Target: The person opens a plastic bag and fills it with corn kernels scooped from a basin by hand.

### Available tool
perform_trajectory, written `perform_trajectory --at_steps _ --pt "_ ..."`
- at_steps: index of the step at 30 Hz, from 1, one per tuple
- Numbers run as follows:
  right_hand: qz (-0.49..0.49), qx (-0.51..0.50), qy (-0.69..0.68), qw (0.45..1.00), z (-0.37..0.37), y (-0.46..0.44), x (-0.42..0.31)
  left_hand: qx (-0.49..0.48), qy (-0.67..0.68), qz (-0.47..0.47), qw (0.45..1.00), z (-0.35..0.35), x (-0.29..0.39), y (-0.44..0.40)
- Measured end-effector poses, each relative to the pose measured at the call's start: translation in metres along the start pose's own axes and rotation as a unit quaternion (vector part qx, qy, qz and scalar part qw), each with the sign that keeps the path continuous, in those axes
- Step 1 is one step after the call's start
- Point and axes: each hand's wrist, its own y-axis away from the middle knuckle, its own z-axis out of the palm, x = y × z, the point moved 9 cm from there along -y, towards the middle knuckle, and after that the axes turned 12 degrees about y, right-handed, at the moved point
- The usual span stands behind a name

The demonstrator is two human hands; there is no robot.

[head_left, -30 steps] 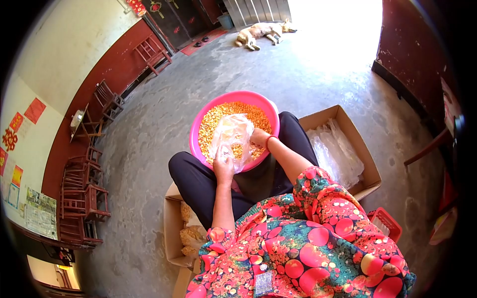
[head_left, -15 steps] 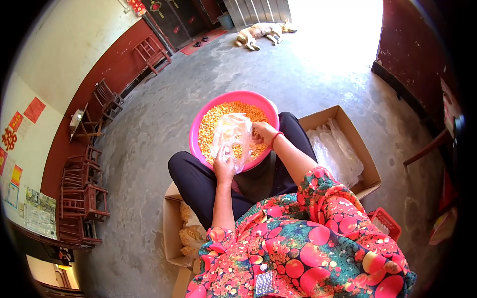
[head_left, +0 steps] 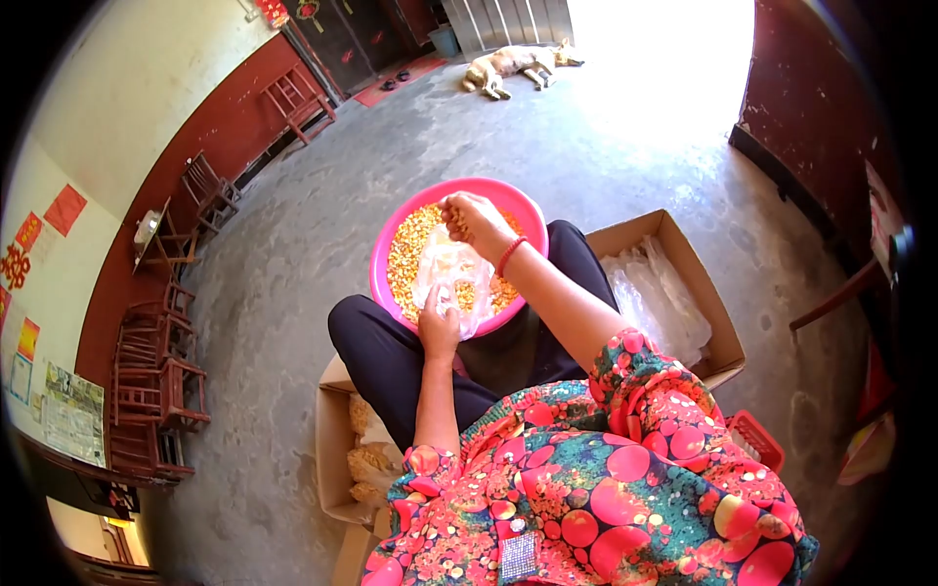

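Note:
A pink basin [head_left: 379,278] full of yellow-orange corn kernels [head_left: 406,264] sits between my knees. My left hand [head_left: 439,330] pinches the near edge of a clear plastic bag [head_left: 445,269], which lies loosely over the kernels. Some kernels show through or inside the bag; which of the two I cannot tell. Over the far side of the basin, beyond the bag, my right hand [head_left: 477,223] curls around a handful of corn kernels. A red band circles that wrist.
At my right stands a cardboard box [head_left: 728,322] of clear plastic bags [head_left: 664,298]. Another box [head_left: 334,469] at my left holds filled bags [head_left: 374,464]. A red basket [head_left: 760,441] is by my right side. A dog [head_left: 518,68] lies near the doorway; wooden chairs [head_left: 161,391] line the left wall.
My right hand has left the bag's right side and risen up and left over the basin's far part, with kernels in it. The bag has sagged lower; my left hand keeps its place.

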Motion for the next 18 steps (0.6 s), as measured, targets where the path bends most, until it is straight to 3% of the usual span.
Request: perform_trajectory --at_steps 2,4,6,9,12,16,17,18 --pt "0.040 -0.024 0.053 0.998 0.009 -0.001 0.021 0.000 0.002 0.010 1.000 0.000 0.000 0.000" --pt "-0.011 -0.112 0.196 0.974 0.022 0.007 0.036 0.005 -0.005 -0.002 1.000 0.000 -0.001 -0.001" --pt "-0.065 -0.122 0.251 0.958 0.025 0.014 0.028 0.006 -0.009 -0.007 1.000 -0.001 0.001 0.000" --pt "-0.057 -0.052 0.246 0.966 0.013 0.015 0.020 0.008 -0.014 -0.010 1.000 -0.001 0.000 0.001" --pt "-0.132 0.062 0.174 0.974 -0.018 0.004 0.002 0.003 -0.008 -0.032 0.999 0.000 -0.004 0.000" --pt "-0.169 0.235 0.249 0.924 -0.082 -0.007 0.014 -0.002 0.002 -0.050 0.999 -0.001 0.004 0.002" --pt "-0.169 0.235 0.248 0.924 -0.091 -0.006 0.020 -0.003 0.001 -0.050 0.999 -0.001 0.004 0.001" --pt "-0.111 0.246 0.366 0.891 -0.100 -0.004 0.029 -0.005 -0.001 -0.037 0.999 0.000 0.006 0.001"
